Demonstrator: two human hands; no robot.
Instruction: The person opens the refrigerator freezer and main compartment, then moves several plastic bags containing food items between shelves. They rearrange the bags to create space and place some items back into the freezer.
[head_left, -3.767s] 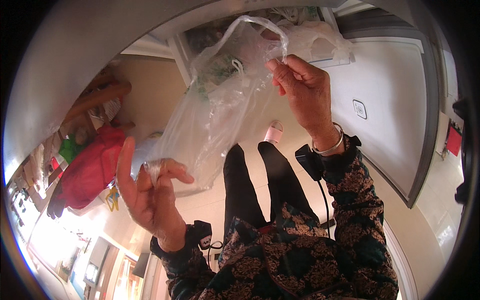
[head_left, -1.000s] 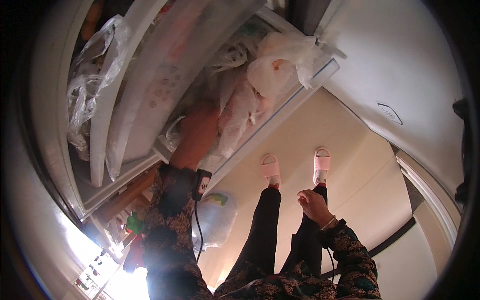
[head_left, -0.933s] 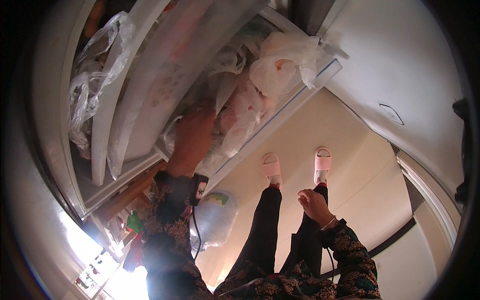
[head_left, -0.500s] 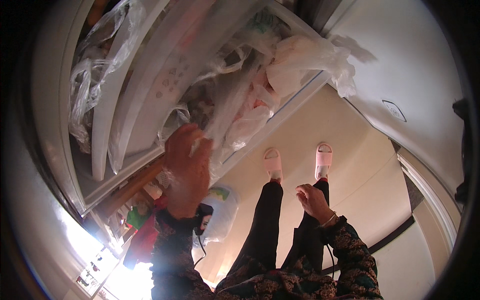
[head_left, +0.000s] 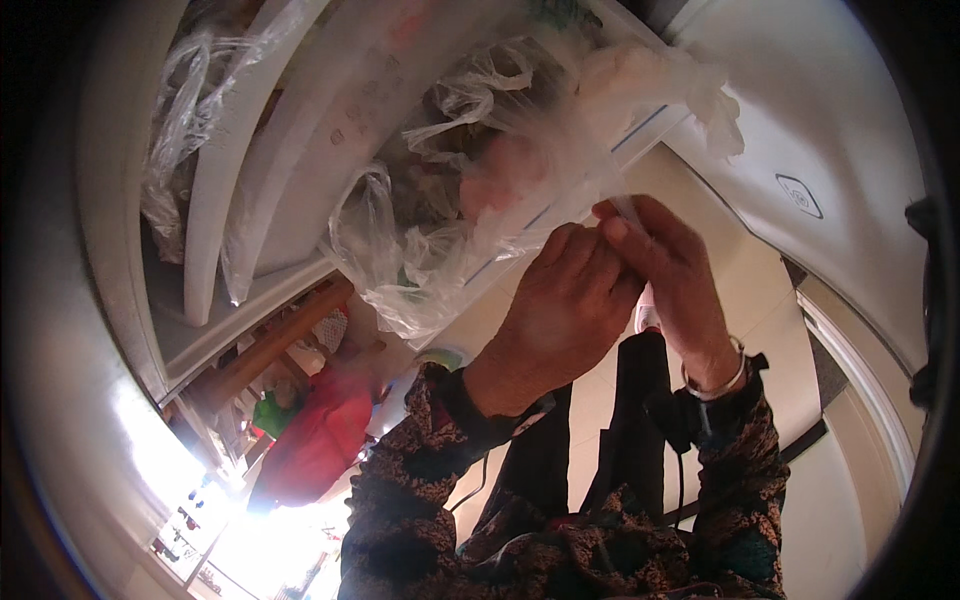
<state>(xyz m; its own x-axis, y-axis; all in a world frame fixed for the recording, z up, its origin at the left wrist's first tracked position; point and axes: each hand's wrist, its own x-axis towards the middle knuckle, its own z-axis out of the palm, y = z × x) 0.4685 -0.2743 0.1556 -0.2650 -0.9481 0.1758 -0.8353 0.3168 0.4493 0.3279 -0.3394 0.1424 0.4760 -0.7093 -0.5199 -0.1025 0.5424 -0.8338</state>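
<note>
An open freezer drawer (head_left: 640,140) full of thin plastic bags is in front of me. My left hand (head_left: 560,315) and my right hand (head_left: 675,275) meet just over its near edge, fingers closed against each other. Between them they pinch the stretched end of a clear plastic bag (head_left: 600,165), whose film runs up from the fingers into the drawer. My left fingertips are partly hidden. Something pinkish in plastic (head_left: 500,175) lies beneath the film. A loose, crumpled clear bag (head_left: 385,265) hangs over the drawer's front, left of my hands.
More drawers with white fronts (head_left: 215,215) stand at the left, one with a clear bag (head_left: 185,130) bulging out. The white appliance door (head_left: 810,110) swings wide at the right. Red cloth (head_left: 320,425) and a wooden bar (head_left: 280,335) are at lower left.
My left hand has moved right from the drawer's left part. My right hand has risen from near my leg to meet it. Both now grip the bag's film.
</note>
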